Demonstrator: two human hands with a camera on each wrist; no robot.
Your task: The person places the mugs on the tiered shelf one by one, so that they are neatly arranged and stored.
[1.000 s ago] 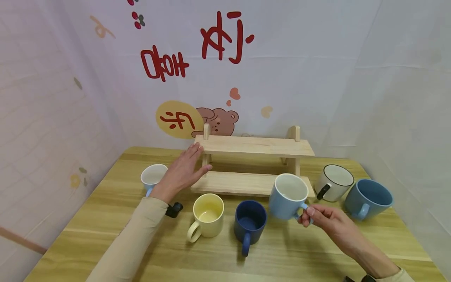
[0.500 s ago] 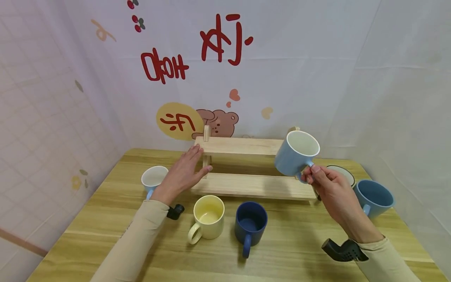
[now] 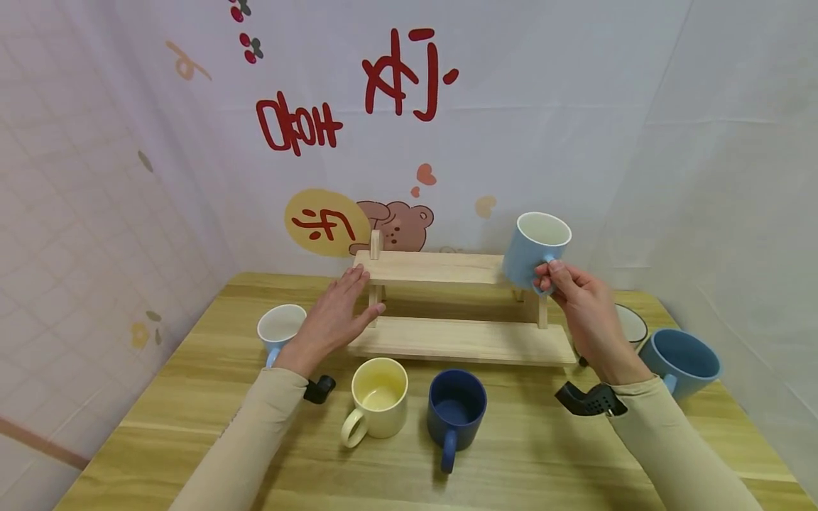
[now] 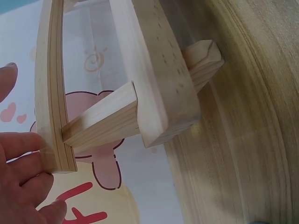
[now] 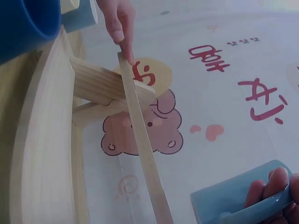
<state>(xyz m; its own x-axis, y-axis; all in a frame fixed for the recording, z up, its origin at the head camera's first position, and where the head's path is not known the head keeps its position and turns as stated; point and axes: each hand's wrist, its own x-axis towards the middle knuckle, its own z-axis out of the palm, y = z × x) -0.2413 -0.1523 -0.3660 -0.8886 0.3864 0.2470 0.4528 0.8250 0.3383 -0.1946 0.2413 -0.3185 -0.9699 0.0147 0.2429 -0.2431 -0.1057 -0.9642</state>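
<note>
Far left, we have a pale cup [image 3: 281,323] with a light blue handle, standing on the wood-grain table [image 3: 185,397], partly covered by the left arm. Next we get the left hand [image 3: 332,319]: it grasps nothing, fingers stretched out and touching the left end of the upper board [image 3: 434,267], thumb spread away. A black wrist camera [image 3: 319,389] shows under that wrist.

Moving right, we log a yellow mug [image 3: 380,397], upright, handle toward the person and a bit left. Behind it and running rightward is the two-tier wooden shelf [image 3: 460,342]; back of that, a white cloth [image 3: 562,106] with red characters and a printed bear [image 3: 402,227]. Then a dark blue mug [image 3: 456,408], upright in front of the shelf, handle toward the person, well apart from the yellow one.

At the shelf's right end we find the light blue mug [image 3: 537,248], nearly upright. The right hand [image 3: 584,305] grasps its handle, thumb against curled fingers. In the right wrist view we see a gap between mug and upper board.

Past that, we note a white mug [image 3: 631,325] with a dark rim, mostly hidden behind the right hand, and, far right, a wider blue mug [image 3: 685,360] beside it, partly behind the sleeve.
</note>
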